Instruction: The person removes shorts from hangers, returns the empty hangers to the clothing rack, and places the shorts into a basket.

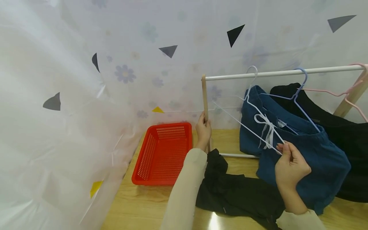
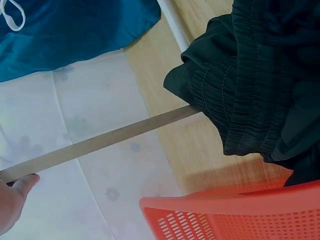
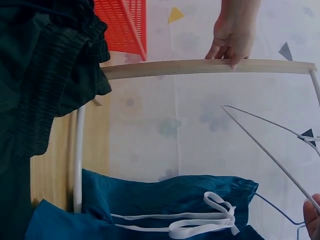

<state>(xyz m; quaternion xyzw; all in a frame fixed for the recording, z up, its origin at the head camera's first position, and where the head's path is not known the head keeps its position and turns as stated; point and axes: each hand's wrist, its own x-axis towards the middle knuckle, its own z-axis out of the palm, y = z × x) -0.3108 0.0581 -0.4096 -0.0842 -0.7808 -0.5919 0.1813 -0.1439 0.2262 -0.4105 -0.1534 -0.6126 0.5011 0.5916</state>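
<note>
White hanger [image 1: 244,126] on the rail [image 1: 279,73] has one end pinched by the right hand [image 1: 291,166]; at that hand's ten o'clock, the left hand [image 1: 203,130] grips a wooden post [image 1: 205,99]. Blue garment [image 1: 319,169] crowds behind, black clothing [image 1: 241,193] at eight, red basket [image 1: 168,156] at nine.

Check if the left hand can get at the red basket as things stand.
Probably yes: in the head view the red basket sits just left of the left hand, nothing visible between. It would likely need to release the wooden post it grips.
</note>
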